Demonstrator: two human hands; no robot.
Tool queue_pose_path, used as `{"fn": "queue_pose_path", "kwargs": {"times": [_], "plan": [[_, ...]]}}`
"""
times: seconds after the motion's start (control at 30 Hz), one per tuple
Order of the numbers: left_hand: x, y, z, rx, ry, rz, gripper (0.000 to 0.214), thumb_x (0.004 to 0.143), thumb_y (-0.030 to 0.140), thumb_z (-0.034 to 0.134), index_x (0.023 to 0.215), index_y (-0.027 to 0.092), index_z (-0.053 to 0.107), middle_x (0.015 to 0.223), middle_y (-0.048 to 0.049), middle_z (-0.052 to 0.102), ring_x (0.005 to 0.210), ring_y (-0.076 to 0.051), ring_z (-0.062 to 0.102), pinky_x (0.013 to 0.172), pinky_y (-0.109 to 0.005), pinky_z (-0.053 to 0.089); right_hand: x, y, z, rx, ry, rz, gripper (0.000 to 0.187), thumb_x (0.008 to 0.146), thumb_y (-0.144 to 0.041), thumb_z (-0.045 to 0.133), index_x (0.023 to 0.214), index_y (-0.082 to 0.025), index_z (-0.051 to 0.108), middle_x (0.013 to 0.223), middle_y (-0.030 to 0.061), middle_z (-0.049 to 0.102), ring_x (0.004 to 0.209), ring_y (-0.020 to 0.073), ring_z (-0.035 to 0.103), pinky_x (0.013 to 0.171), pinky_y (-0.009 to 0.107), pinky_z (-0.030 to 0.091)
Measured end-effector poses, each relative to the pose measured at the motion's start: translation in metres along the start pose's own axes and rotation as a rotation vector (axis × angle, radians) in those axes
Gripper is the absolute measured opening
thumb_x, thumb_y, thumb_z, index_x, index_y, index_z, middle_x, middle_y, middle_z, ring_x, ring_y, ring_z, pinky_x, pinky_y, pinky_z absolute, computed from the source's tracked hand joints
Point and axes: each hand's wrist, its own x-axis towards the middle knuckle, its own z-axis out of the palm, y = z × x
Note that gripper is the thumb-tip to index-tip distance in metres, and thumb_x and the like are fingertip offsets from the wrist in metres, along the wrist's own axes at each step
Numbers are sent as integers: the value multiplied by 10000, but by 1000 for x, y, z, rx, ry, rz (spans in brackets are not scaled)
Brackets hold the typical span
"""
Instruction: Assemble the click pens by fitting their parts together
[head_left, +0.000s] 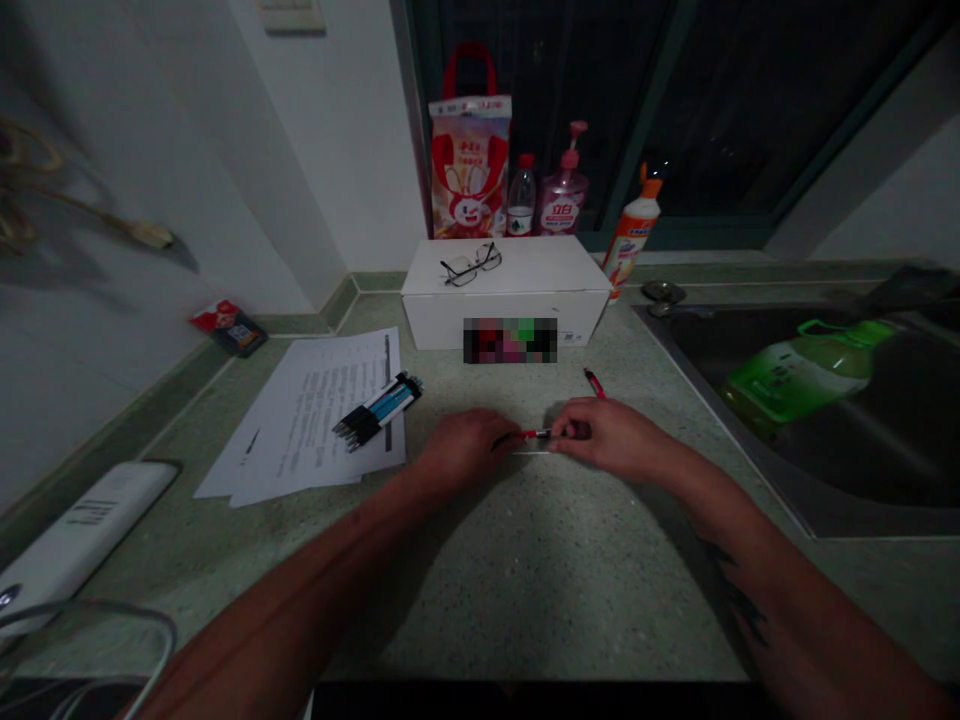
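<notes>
Over the middle of the counter, my left hand (pixel 466 442) and my right hand (pixel 609 436) face each other, both closed. Stretched between their fingertips is a thin red-and-black pen (pixel 532 434), its ends partly hidden by the fingers. Just below it shows a thin white line (pixel 531 453) too small to identify. Behind my right hand another red-and-black piece (pixel 594 382), pen-like, lies partly covered. To the left of my left hand a bundle of blue, black and white pens (pixel 381 408) rests on printed papers (pixel 300 420).
At the back stands a white box (pixel 510 265) with eyeglasses (pixel 471 265) on top. Behind it are a red bag (pixel 469 170) and bottles. A sink (pixel 885 440) on the right holds a green jug (pixel 806 375). A white device (pixel 90 530) and cable lie at left.
</notes>
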Motion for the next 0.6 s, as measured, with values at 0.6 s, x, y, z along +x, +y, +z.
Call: {"fn": "queue_pose_path", "kwargs": {"times": [0.6], "plan": [[1,10,-3,-519,220,-213,236,925,256,633,1148,207,693,912,-64,784,824,-203,720,776,-341,563,5,-26,24,77,280,-133,163,1005,-254,520,1035,-236,679,980,48,723,904,208,679,786,334,485]]}}
